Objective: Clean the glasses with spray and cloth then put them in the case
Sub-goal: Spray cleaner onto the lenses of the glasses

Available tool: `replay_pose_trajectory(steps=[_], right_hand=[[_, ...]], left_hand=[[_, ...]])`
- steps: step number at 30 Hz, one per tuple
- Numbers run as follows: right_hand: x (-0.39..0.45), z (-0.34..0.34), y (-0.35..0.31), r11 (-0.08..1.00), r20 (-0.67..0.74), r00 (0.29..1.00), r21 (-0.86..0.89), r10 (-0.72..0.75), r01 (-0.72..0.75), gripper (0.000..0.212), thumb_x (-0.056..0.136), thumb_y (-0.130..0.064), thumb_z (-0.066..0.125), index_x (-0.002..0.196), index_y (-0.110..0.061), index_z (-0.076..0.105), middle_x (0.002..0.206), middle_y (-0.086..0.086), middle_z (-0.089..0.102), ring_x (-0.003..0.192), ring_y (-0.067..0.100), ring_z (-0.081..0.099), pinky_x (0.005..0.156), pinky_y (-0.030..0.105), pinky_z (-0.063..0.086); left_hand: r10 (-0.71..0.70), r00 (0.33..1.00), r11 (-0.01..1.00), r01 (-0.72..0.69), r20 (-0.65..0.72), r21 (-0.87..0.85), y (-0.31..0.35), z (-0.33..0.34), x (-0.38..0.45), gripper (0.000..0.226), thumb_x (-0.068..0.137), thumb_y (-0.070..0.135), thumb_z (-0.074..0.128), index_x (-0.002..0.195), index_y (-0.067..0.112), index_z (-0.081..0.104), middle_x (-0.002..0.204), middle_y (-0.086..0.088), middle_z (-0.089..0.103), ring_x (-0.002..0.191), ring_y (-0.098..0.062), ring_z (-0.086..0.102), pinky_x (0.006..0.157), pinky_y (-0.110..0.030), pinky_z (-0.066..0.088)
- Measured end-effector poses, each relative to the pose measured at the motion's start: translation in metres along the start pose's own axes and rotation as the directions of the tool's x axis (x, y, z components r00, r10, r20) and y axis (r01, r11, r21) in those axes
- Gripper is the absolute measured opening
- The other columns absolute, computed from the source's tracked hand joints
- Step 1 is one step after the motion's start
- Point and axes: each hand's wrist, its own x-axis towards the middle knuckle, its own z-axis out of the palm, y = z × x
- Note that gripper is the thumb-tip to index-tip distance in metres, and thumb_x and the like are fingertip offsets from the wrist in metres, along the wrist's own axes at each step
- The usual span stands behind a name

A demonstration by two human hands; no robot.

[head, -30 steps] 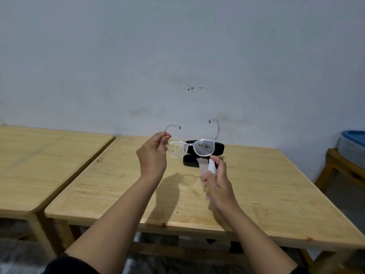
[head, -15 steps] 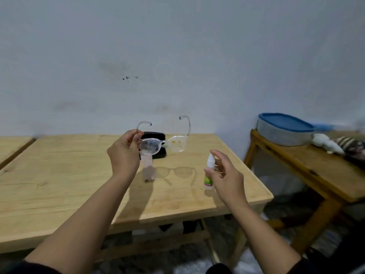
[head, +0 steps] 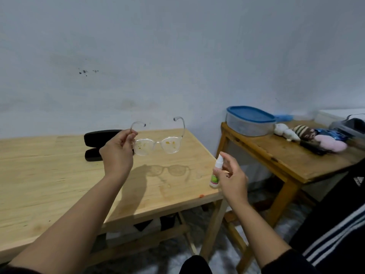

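Observation:
My left hand (head: 117, 155) holds clear-framed glasses (head: 158, 145) by one temple, up above the light wooden table (head: 49, 175). Both lenses carry yellowish smears. My right hand (head: 233, 177) grips a small white spray bottle (head: 216, 172) with a green label, its nozzle pointing toward the glasses from the right, a forefinger on top. An open black glasses case (head: 96, 144) lies on the table behind my left hand, partly hidden by it. No cloth is visible.
A second, darker wooden table (head: 276, 155) stands to the right with a blue-lidded plastic container (head: 249, 120), soft toys (head: 308, 135) and a dark object at the far edge. A gap with floor separates the two tables. A grey wall runs behind.
The view has swung right. The glasses have turned so their lenses face the bottle, and my right hand with the spray bottle has risen slightly beside the table's corner.

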Motion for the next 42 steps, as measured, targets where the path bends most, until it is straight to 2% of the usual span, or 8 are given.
replay_pose_trajectory(steps=[4,14,20,24,27,30,35,42], right_hand=[[0.009,-0.001,0.01,1.0,0.032,0.999,-0.022,-0.002,0.003,0.045,0.086,-0.01,0.066,0.123,-0.032,0.055,0.111,-0.01,0.061,0.099,0.004,0.058,0.077,0.014,0.048],[0.013,0.0,0.02,0.999,0.064,0.998,-0.035,-0.012,0.015,0.046,0.087,-0.007,0.064,0.126,-0.03,0.055,0.113,-0.006,0.063,0.093,-0.001,0.057,0.064,-0.002,0.045],[0.014,-0.001,0.021,0.999,0.088,0.996,-0.032,-0.028,0.031,0.056,0.088,-0.007,0.062,0.137,-0.03,0.046,0.125,0.003,0.06,0.085,-0.007,0.056,0.061,0.0,0.046],[0.014,-0.005,0.018,0.99,0.116,0.992,-0.123,-0.056,0.07,0.065,0.089,-0.018,0.062,0.142,-0.039,0.032,0.138,0.001,0.052,0.113,0.009,0.054,0.073,0.01,0.049],[0.015,-0.008,0.009,0.937,0.121,0.984,-0.308,-0.134,0.165,0.058,0.093,-0.03,0.054,0.146,-0.03,0.029,0.149,-0.001,0.038,0.133,0.017,0.04,0.099,0.029,0.04],[0.017,-0.01,-0.004,0.858,0.163,0.968,-0.453,-0.189,0.243,0.051,0.098,-0.033,0.044,0.145,-0.019,0.033,0.154,0.0,0.029,0.142,0.016,0.025,0.11,0.029,0.026],[0.019,-0.004,-0.036,0.746,0.261,0.936,-0.568,-0.237,0.348,0.049,0.099,-0.035,0.038,0.141,-0.011,0.038,0.153,0.007,0.032,0.144,0.02,0.022,0.113,0.034,0.024],[0.014,0.031,-0.069,0.664,0.421,0.88,-0.595,-0.222,0.452,0.049,0.099,-0.035,0.035,0.141,-0.01,0.037,0.149,0.008,0.037,0.137,0.022,0.032,0.108,0.033,0.03]], left_hand=[[0.001,1.0,1.0,-0.001,-0.001,0.004,0.001,0.006,-0.002,0.017,0.092,0.016,0.053,0.087,0.028,0.065,0.079,-0.003,0.067,0.083,-0.029,0.067,0.079,-0.028,0.049],[-0.018,1.0,0.996,0.018,-0.002,0.086,-0.006,0.014,0.0,0.017,0.09,0.028,0.054,0.081,0.038,0.065,0.075,0.008,0.068,0.08,-0.017,0.068,0.08,-0.037,0.054],[-0.022,1.0,0.994,0.021,0.007,0.104,-0.003,0.016,-0.002,0.016,0.089,0.034,0.053,0.084,0.043,0.064,0.077,0.012,0.068,0.081,-0.012,0.067,0.08,-0.043,0.055],[-0.016,1.0,0.996,0.015,0.006,0.089,-0.002,0.013,0.001,0.016,0.089,0.031,0.053,0.083,0.04,0.065,0.079,0.009,0.069,0.082,-0.013,0.068,0.083,-0.039,0.054],[0.006,1.0,0.998,-0.007,0.007,0.059,0.003,0.011,0.002,0.015,0.09,0.023,0.053,0.087,0.03,0.066,0.082,0.002,0.069,0.084,-0.019,0.068,0.08,-0.031,0.051],[0.027,1.0,0.999,-0.027,-0.004,0.029,0.008,0.007,0.005,0.015,0.091,0.017,0.053,0.09,0.02,0.068,0.084,-0.003,0.068,0.084,-0.024,0.067,0.07,-0.014,0.045],[0.04,0.999,0.998,-0.039,-0.026,0.039,0.015,-0.01,0.01,0.015,0.091,0.018,0.053,0.088,0.022,0.067,0.082,-0.001,0.066,0.086,-0.026,0.066,0.08,-0.027,0.047],[0.091,0.988,0.986,-0.073,-0.122,0.147,0.023,-0.056,0.022,0.016,0.09,0.019,0.053,0.092,0.017,0.069,0.089,-0.003,0.07,0.088,-0.022,0.065,0.081,-0.026,0.042]])
